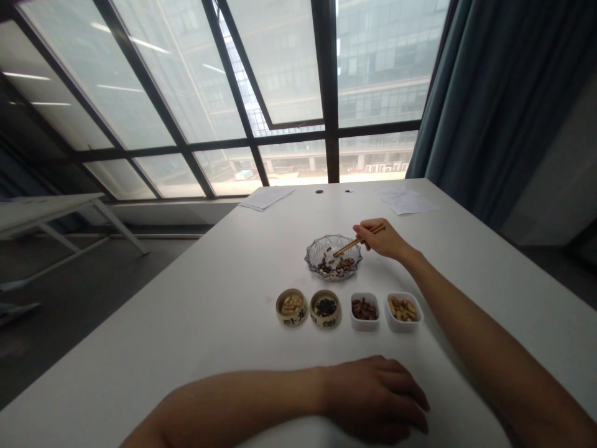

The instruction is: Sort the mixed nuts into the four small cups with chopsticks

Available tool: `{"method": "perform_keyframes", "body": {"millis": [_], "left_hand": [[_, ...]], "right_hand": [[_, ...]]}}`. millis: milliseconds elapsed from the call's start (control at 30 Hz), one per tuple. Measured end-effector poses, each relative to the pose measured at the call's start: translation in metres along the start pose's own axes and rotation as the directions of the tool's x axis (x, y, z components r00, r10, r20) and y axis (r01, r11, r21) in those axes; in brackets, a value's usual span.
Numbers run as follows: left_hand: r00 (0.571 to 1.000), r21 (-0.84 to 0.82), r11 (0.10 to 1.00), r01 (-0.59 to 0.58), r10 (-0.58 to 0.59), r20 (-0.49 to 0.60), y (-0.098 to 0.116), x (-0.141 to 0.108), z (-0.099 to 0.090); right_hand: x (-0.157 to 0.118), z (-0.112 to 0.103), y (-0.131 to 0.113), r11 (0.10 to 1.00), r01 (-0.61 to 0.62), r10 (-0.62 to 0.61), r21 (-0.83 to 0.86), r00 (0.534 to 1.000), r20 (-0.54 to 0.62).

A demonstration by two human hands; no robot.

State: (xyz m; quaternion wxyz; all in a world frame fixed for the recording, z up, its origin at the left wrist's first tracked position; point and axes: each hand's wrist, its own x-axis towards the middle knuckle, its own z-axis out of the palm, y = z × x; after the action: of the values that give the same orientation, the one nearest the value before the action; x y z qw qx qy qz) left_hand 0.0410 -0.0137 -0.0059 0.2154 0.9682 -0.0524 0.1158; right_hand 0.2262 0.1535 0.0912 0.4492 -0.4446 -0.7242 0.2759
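My right hand (377,236) grips a pair of wooden chopsticks (357,241), whose tips reach down inside a clear glass bowl (311,256). Mixed nuts or dark seeds lie at the bowl's bottom. Nearer me is a row of small containers: a round cup (296,321) of pale peanuts, a round cup (329,321) of black pieces, a white square dish (365,324) of brown pieces and a white square dish (403,326) of tan nuts. My left hand (377,398) rests on the table in front of them, holding nothing, fingers slightly apart.
The white table (224,311) carries papers (267,197) at its far left and more papers (405,200) at the far right. Two small dark spots lie near its far edge. Behind are windows and a blue curtain (466,112); another table (46,208) stands left.
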Motion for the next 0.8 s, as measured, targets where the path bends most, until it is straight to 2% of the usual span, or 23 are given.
{"method": "perform_keyframes", "body": {"millis": [433,800], "left_hand": [[1.0,-0.012,1.0,0.008,-0.008,-0.01,0.0014,0.0,-0.0009],[1.0,-0.001,1.0,0.014,-0.014,0.011,0.001,-0.0003,-0.0012]], "right_hand": [[0.0024,-0.0017,0.0045,1.0,0.027,-0.025,0.015,0.997,-0.068],[0.0015,-0.005,0.0055,1.0,0.012,-0.012,0.003,1.0,0.004]]}}
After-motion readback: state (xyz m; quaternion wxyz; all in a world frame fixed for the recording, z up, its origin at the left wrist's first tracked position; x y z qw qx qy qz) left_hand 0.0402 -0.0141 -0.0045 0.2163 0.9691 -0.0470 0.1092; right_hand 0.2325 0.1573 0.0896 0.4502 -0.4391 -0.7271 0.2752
